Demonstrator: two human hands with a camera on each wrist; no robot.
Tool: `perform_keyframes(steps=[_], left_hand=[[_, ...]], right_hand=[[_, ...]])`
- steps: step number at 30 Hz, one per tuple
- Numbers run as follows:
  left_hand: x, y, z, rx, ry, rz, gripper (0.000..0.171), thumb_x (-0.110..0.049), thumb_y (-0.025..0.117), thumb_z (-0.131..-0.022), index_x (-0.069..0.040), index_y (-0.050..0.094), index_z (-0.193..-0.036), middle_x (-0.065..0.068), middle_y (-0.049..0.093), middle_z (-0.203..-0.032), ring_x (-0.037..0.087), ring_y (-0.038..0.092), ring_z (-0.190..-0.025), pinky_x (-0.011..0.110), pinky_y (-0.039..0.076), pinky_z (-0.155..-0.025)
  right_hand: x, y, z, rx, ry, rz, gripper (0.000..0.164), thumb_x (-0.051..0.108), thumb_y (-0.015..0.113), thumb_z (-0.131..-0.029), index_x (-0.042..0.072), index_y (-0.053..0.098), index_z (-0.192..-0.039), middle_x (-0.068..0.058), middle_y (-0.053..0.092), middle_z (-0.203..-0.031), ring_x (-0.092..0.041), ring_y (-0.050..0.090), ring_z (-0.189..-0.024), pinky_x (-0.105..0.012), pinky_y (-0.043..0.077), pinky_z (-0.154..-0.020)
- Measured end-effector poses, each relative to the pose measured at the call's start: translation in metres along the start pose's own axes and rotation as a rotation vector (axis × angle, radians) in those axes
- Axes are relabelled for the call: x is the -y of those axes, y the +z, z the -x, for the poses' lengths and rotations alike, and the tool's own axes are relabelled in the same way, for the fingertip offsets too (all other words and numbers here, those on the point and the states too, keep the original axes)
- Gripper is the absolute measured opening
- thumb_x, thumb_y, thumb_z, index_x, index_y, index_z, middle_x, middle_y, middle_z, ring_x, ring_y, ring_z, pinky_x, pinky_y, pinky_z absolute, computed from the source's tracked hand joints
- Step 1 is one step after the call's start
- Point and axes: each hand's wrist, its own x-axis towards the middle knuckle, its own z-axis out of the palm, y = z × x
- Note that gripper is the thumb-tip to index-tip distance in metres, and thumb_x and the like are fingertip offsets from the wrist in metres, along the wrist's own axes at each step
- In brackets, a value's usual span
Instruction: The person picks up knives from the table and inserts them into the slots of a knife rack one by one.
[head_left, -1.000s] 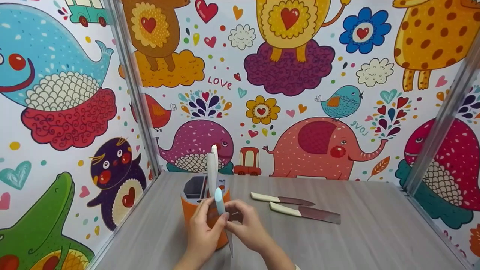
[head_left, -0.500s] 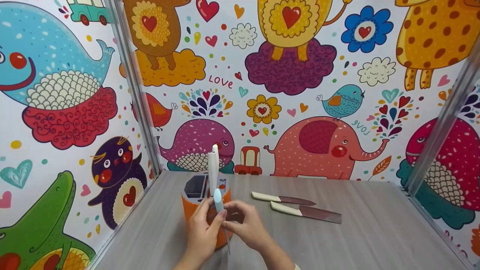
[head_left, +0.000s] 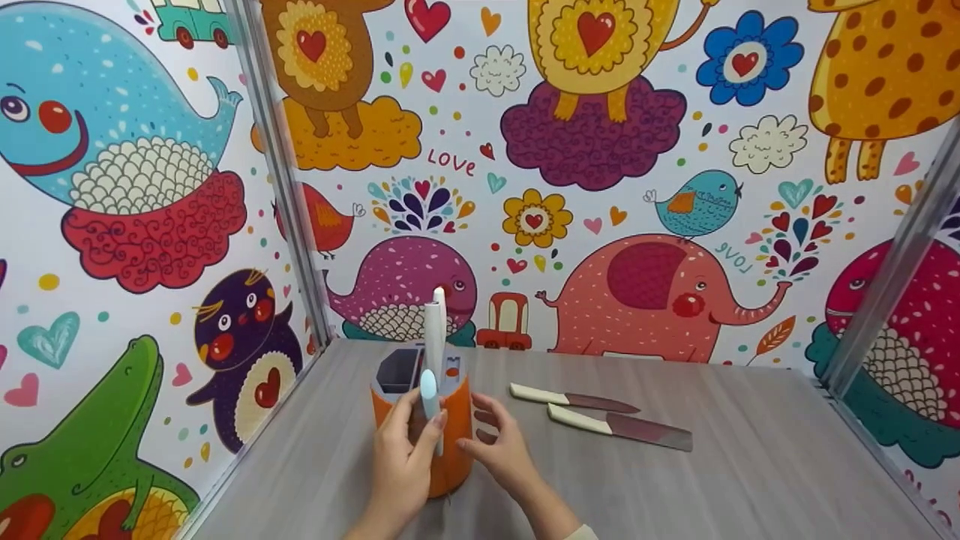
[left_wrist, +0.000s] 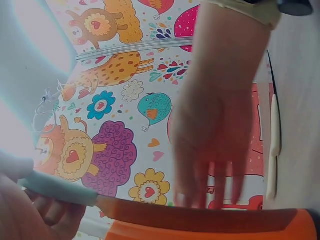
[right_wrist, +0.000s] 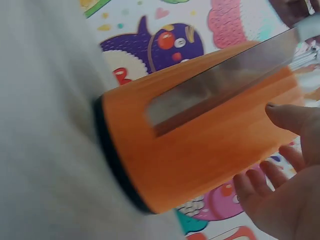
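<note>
My left hand (head_left: 401,457) grips a knife by its pale blue handle (head_left: 429,394). The blade (right_wrist: 215,82) points down and overlaps the front of an orange knife block (head_left: 456,457). In the left wrist view the knife handle (left_wrist: 65,189) lies between thumb and fingers. My right hand (head_left: 501,442) is at the block's right side with fingers spread and nothing held. The right wrist view shows those fingers (right_wrist: 245,187) close along the orange wall. White-handled utensils (head_left: 433,341) stand upright in the block, whose grey top has an octagonal compartment and narrow slots.
To the right, a pointed knife (head_left: 544,395) and a broad-bladed cleaver (head_left: 581,420) lie on the grey wood-grain table (head_left: 675,495), both with cream handles. Cartoon-printed walls (head_left: 622,210) joined by metal posts (head_left: 300,217) close in the table's back and sides.
My right hand has come away from the knife and shifted right, its fingers spreading beside the block. The knife, still in my left hand, has swung more upright. The head view has shifted slightly.
</note>
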Motion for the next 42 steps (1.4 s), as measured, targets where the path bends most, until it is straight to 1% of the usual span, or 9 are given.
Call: perform_keyframes(steps=[4,9,13,17,23,27,32,36,42], left_hand=[[-0.006,-0.003,0.002,-0.006,0.008,0.003,0.038,-0.021,0.060,-0.099,-0.001,0.053,-0.131,0.011,0.064,-0.117,0.023,0.068,-0.105,0.027,0.055,-0.094],[-0.012,-0.009,0.001,-0.008,0.026,0.013,0.038,-0.021,0.059,-0.100,-0.001,0.053,-0.131,0.013,0.063,-0.120,0.019,0.067,-0.108,0.028,0.053,-0.098],[-0.015,-0.016,-0.003,-0.003,0.056,0.065,0.036,-0.018,0.058,-0.100,-0.001,0.052,-0.131,0.015,0.064,-0.121,0.021,0.067,-0.109,0.026,0.051,-0.099],[-0.018,-0.021,-0.006,-0.045,0.088,0.084,0.033,-0.014,0.057,-0.100,-0.001,0.053,-0.130,0.015,0.065,-0.120,0.030,0.066,-0.109,0.024,0.051,-0.099],[-0.028,-0.021,-0.009,-0.055,0.073,0.001,0.033,-0.016,0.055,-0.101,-0.005,0.052,-0.132,0.011,0.065,-0.122,0.028,0.065,-0.113,0.031,0.049,-0.103],[-0.039,-0.021,-0.016,-0.054,0.128,-0.047,0.033,-0.018,0.054,-0.102,-0.006,0.053,-0.132,0.009,0.066,-0.121,0.023,0.066,-0.111,0.033,0.050,-0.102],[-0.054,-0.028,-0.028,-0.102,0.215,-0.005,0.033,-0.012,0.053,-0.102,-0.002,0.052,-0.133,0.008,0.067,-0.118,0.019,0.068,-0.106,0.024,0.052,-0.099],[-0.066,-0.034,-0.036,-0.119,0.225,0.030,0.034,-0.011,0.053,-0.102,0.000,0.049,-0.134,0.008,0.065,-0.119,0.015,0.067,-0.106,0.022,0.051,-0.099],[-0.084,-0.037,-0.047,-0.152,0.225,0.012,0.036,-0.015,0.053,-0.102,-0.002,0.050,-0.136,0.006,0.066,-0.122,0.013,0.067,-0.110,0.031,0.048,-0.105]], right_hand=[[-0.014,0.004,-0.001,0.054,0.075,-0.006,0.084,0.031,0.080,-0.084,0.012,0.035,-0.152,-0.017,0.039,-0.155,-0.041,0.043,-0.138,-0.062,0.039,-0.108],[-0.023,0.006,-0.003,0.087,0.103,-0.033,0.088,0.027,0.079,-0.084,0.017,0.028,-0.155,-0.016,0.035,-0.159,-0.040,0.037,-0.143,-0.062,0.035,-0.111],[-0.026,0.008,-0.003,0.093,0.085,-0.022,0.092,0.022,0.080,-0.083,0.020,0.025,-0.157,-0.015,0.032,-0.160,-0.040,0.035,-0.144,-0.060,0.034,-0.113],[-0.031,0.012,-0.002,0.090,0.045,0.014,0.093,0.022,0.080,-0.083,0.022,0.024,-0.157,-0.011,0.032,-0.161,-0.038,0.036,-0.145,-0.057,0.033,-0.114],[-0.039,0.016,-0.001,0.078,0.049,0.034,0.095,0.027,0.081,-0.082,0.021,0.025,-0.157,-0.011,0.033,-0.160,-0.037,0.037,-0.144,-0.056,0.035,-0.114],[-0.040,0.014,0.001,0.061,0.064,0.027,0.095,0.029,0.082,-0.080,0.023,0.027,-0.157,-0.009,0.034,-0.160,-0.037,0.036,-0.145,-0.057,0.034,-0.115],[-0.040,0.013,0.001,0.058,0.056,0.032,0.094,0.024,0.083,-0.080,0.020,0.029,-0.156,-0.010,0.036,-0.159,-0.038,0.036,-0.144,-0.056,0.034,-0.115],[-0.040,0.012,0.000,0.058,0.060,0.044,0.091,0.023,0.083,-0.080,0.021,0.031,-0.155,-0.011,0.038,-0.158,-0.037,0.038,-0.143,-0.057,0.034,-0.114],[-0.042,0.013,0.001,0.061,0.077,0.045,0.092,0.028,0.083,-0.080,0.021,0.031,-0.155,-0.010,0.039,-0.157,-0.037,0.038,-0.143,-0.057,0.034,-0.114]])
